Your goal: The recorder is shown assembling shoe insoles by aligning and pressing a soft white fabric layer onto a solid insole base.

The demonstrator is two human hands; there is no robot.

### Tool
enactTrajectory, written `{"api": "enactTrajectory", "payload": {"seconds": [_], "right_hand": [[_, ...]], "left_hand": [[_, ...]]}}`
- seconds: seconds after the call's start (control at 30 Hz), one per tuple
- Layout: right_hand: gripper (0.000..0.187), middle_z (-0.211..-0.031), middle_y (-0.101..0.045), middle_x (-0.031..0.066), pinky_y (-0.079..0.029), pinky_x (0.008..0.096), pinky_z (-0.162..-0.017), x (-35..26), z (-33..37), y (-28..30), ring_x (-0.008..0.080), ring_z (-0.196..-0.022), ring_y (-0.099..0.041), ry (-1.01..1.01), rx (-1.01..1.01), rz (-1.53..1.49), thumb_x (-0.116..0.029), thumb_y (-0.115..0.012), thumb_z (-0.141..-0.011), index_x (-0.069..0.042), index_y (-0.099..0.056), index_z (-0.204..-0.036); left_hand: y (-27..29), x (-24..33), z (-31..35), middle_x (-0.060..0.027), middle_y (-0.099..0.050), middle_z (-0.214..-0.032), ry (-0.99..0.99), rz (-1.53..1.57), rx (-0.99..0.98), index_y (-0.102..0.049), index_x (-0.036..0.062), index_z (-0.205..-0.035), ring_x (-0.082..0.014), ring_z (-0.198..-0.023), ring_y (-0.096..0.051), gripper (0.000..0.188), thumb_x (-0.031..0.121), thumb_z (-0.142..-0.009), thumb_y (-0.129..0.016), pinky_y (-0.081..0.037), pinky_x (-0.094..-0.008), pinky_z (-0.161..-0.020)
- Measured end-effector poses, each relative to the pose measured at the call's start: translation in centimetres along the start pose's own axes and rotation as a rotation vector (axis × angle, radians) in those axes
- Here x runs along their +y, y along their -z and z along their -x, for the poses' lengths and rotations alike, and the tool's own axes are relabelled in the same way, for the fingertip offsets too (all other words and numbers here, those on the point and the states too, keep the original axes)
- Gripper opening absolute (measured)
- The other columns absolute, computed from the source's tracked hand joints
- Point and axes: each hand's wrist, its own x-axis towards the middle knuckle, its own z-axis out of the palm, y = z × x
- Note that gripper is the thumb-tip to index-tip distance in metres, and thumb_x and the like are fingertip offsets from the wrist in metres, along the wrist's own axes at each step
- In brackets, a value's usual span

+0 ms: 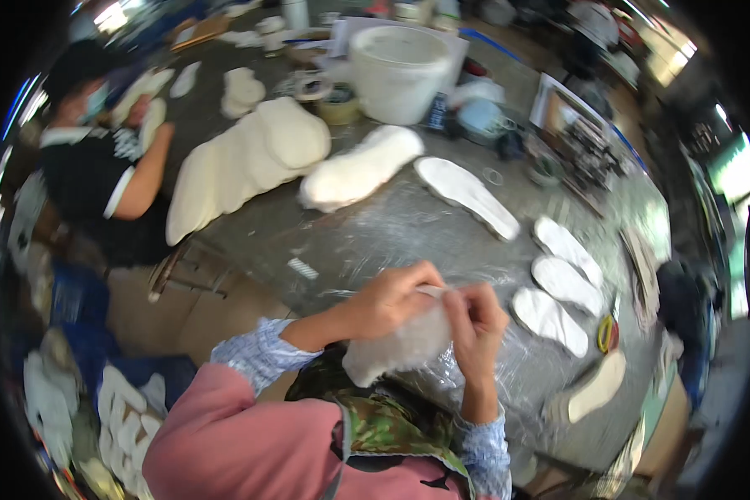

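In front of my body, over the near edge of the table (325,258), both hands hold a fluffy white insole (404,346). My left hand (392,300) pinches its upper edge, and the fingers of my right hand (477,321) are closed on the same edge just beside it. The fleecy side hangs below my fingers; part of the piece is hidden by them. Beyond my hands lie a thick white insole pile (362,169) and a single white insole (467,196). Three white insoles (567,283) rest to the right, near yellow-handled scissors (605,333).
A fanned row of cream insoles (246,162) spreads at the far left. Behind stand a white bucket (400,75) and tape rolls (339,104). Another cream insole (598,387) lies at near right. A co-worker (100,167) sits at left, near a stool (187,271).
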Motion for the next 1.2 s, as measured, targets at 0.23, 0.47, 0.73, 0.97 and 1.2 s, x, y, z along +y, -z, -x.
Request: {"api": "enactTrajectory", "payload": {"seconds": [0.23, 0.47, 0.73, 0.97, 1.2], "right_hand": [[0.01, -0.08, -0.066, 0.007, -0.049, 0.0263, -0.062, -1.0, -1.6, 0.8, 0.0135, -0.069, -0.062, 0.302, 0.039, -0.151, -0.007, -0.07, -0.085, -0.002, -0.064, -0.09], [0.03, -0.098, -0.07, 0.008, -0.049, 0.0312, -0.087, 5.5, -4.3, 13.8, 0.0176, -0.093, -0.065, 0.157, -0.093, 0.054, -0.009, -0.061, -0.089, -0.002, -0.063, -0.118], [0.032, -0.116, -0.062, 0.0288, -0.053, 0.0445, -0.086, 22.2, -6.4, 42.5, 0.0399, -0.104, -0.064, -0.875, 0.285, 1.429, -0.023, -0.061, -0.086, 0.0, -0.07, -0.105], [0.031, -0.112, -0.065, 0.0247, -0.05, 0.042, -0.092, 22.6, -8.9, 40.3, 0.0368, -0.11, -0.062, -0.747, 0.335, 1.425, -0.023, -0.06, -0.086, 0.002, -0.07, -0.102], [0.036, -0.09, -0.066, 0.0154, -0.05, 0.0373, -0.078, 14.4, -8.6, 37.3, 0.0278, -0.087, -0.065, -0.334, 0.718, 0.887, -0.03, -0.068, -0.082, 0.002, -0.062, -0.099]], "left_hand": [[0.4, -4.1, -1.6, -0.0085, -0.06, -0.112, 0.516, 0.839, -0.279, -0.05, 0.0014, -0.123, -0.0154, -0.106, -0.059, 0.044, 0.038, -0.098, -0.049, -0.048, -0.0307, -0.09], [-3.7, -3.3, -3.2, -0.0014, -0.061, -0.088, 0.676, 0.778, -0.599, -0.057, 0.0034, -0.103, -0.0084, -0.085, -0.057, 0.023, 0.025, -0.095, -0.059, -0.044, -0.0216, -0.07], [-5.8, -3.2, -6.1, -0.0069, -0.058, -0.089, 0.185, 0.003, -0.06, -0.05, 0.0033, -0.105, -0.0116, -0.085, -0.053, 0.018, 0.014, -0.093, -0.059, -0.046, -0.0296, -0.078], [-5.4, -2.7, -5.8, -0.0083, -0.061, -0.094, 0.166, 0.027, 0.084, -0.051, 0.001, -0.108, -0.0113, -0.088, -0.055, 0.018, 0.011, -0.095, -0.057, -0.046, -0.0284, -0.08], [-4.9, -2.0, -5.5, -0.0084, -0.065, -0.091, 0.071, -0.105, 0.113, -0.058, -0.0009, -0.106, -0.0115, -0.084, -0.058, 0.018, 0.013, -0.096, -0.056, -0.047, -0.028, -0.075]]}}
